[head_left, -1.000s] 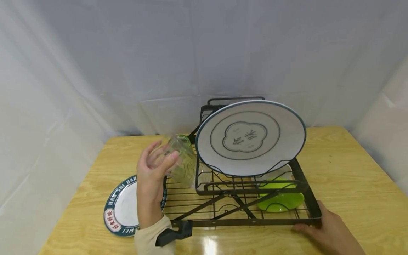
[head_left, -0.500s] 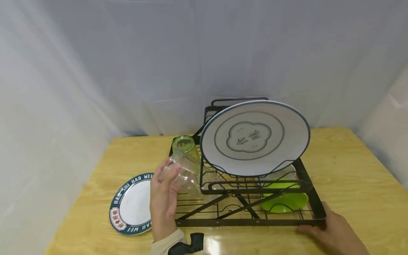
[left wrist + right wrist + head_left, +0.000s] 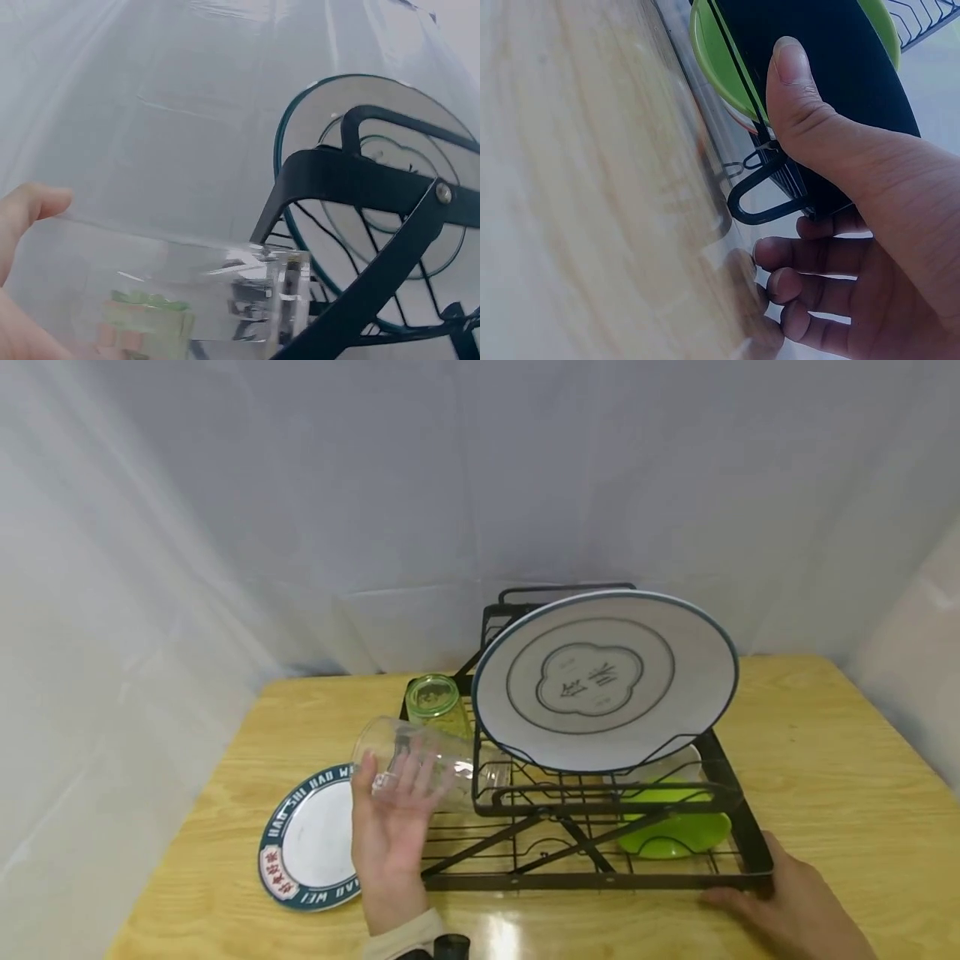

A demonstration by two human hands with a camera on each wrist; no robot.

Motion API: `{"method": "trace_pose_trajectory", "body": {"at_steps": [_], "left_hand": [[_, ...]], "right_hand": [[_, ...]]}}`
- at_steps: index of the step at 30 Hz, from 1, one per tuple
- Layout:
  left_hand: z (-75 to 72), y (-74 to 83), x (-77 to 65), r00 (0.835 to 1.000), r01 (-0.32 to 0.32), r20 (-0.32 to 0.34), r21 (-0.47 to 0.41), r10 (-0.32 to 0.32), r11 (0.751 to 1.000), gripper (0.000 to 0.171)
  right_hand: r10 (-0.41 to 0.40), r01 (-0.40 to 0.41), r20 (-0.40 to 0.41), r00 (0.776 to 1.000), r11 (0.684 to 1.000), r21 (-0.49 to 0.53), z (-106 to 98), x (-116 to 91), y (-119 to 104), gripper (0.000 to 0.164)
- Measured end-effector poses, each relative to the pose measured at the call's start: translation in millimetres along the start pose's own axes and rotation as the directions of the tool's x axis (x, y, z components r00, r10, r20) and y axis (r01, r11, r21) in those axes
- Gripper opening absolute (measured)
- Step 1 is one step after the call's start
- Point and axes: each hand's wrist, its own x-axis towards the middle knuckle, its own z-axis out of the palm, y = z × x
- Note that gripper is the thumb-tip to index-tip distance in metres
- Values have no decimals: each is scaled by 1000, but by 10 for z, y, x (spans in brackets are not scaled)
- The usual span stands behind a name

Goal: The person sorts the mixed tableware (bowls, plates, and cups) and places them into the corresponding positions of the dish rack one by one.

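My left hand (image 3: 390,839) holds a clear drinking glass (image 3: 386,745), palm up, with its fingers showing through the glass. The glass lies on its side, mouth to the left, and its base end reaches under the upper tier of a black dish rack (image 3: 592,882). In the left wrist view the thumb (image 3: 46,201) lies at the top of the rim of the glass (image 3: 217,262). My right hand (image 3: 798,893) grips the rack's front right corner. The right wrist view shows that thumb (image 3: 791,82) on the black end panel (image 3: 840,75), several fingers curled below.
A large white plate (image 3: 603,681) leans on the upper tier. A green-tinted glass (image 3: 437,702) stands upside down at the rack's back left. A green bowl (image 3: 673,835) sits lower right. Left of the rack, a blue-rimmed plate (image 3: 315,835) lies on the wooden table (image 3: 225,827).
My left hand has moved right and down with the clear glass. The glass has tipped onto its side, its base end now at the rack. The right hand has kept its grip on the corner.
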Motion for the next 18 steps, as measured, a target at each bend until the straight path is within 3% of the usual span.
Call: {"method": "trace_pose_trajectory", "body": {"at_steps": [6,13,18], "left_hand": [[13,-82,-12,993,46,-101,-148,-61,988,101],[95,-241,-69,979,28,-198,-123,-52,992,92],[101,-238,-77,960,47,-266,-163,-90,985,71]], "right_hand": [[13,-13,22,1000,1000,-3,-11,0,-1,94],[51,-50,48,998,999,-18,-32,-3,6,99],[53,-52,57,997,999,-16,-43,-2,9,98]]}}
